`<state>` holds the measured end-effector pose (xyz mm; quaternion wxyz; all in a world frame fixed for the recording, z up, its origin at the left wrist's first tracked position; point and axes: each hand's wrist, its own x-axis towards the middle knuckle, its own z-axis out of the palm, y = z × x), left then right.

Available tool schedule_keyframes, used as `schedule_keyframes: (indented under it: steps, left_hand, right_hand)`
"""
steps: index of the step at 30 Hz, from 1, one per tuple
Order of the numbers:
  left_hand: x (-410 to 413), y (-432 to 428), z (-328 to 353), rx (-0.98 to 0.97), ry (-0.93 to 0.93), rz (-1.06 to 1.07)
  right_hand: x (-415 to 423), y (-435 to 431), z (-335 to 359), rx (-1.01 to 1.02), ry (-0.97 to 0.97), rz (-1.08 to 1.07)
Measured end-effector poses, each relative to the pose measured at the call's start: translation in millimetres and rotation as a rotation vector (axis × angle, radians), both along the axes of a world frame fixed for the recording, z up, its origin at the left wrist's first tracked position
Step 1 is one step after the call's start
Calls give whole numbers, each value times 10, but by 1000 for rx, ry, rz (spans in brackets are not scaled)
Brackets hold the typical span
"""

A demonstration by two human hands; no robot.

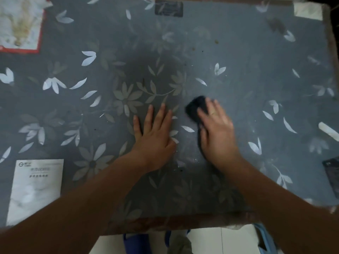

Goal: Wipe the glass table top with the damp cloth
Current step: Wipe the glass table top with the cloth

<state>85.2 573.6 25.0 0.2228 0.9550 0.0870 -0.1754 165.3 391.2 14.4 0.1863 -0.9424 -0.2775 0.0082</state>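
While palm-down, right hand [217, 131] atop cloth [194, 108].

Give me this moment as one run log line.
step: wipe | right hand: presses dark cloth on glass table top | left hand: flat on glass
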Motion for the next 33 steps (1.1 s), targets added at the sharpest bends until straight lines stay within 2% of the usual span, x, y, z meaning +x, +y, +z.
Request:
schedule_keyframes:
  steps: [2, 4, 6, 9, 11, 15, 17, 20, 23, 25, 26, 30, 32, 33]
  left_hand:
    - [-3, -27, 32, 87, -32, 11]
    - [26, -27, 76, 181, -118, 24]
    - [122, -9, 73, 242, -165, 17]
    - [411, 55, 30, 251, -165, 31]
    - [648, 114, 19, 248, -154, 49]
    - [1029, 301, 24, 272, -138, 32]
    - [1175, 398, 14, 304, -121, 3]
    - [1323, 500, -32, 316, -102, -41]
    - [1365, 554, -79, 278, -100, -46]
    - [1369, 568, -98, 258, -99, -40]
    - [1371, 567, -95, 250, -100, -42]
    - [1357, 588, -73, 214, -105, -53]
    - [1361, 595, -57, 180, -79, -51]
    - [1365, 595, -51, 164, -66, -49]
  right_hand:
    - [-90, -221, -20, -80, -20, 256]
    - [137, -484, 5, -161, -55, 330]
    - [500, -629, 27, -189, -80, 165]
    - [1014, -467, 79, -108, -44, -188]
    - [1049, -233, 73, -65, -31, -236]
    - [608, -275, 21, -68, -42, 131]
    - [614, -485, 24, -111, -63, 199]
    - [1020, -606, 30, -145, -77, 1]
    - [1430, -333, 26, -109, 2, -362]
    - [1426, -85, 16, -84, 18, -466]
    - [1329, 4, 28, -69, 2, -423]
    - [686, -44, 41, -122, -14, -26]
    - [713, -195, 68, -171, -38, -3]
    - [836, -239, 70, -197, -45, -69]
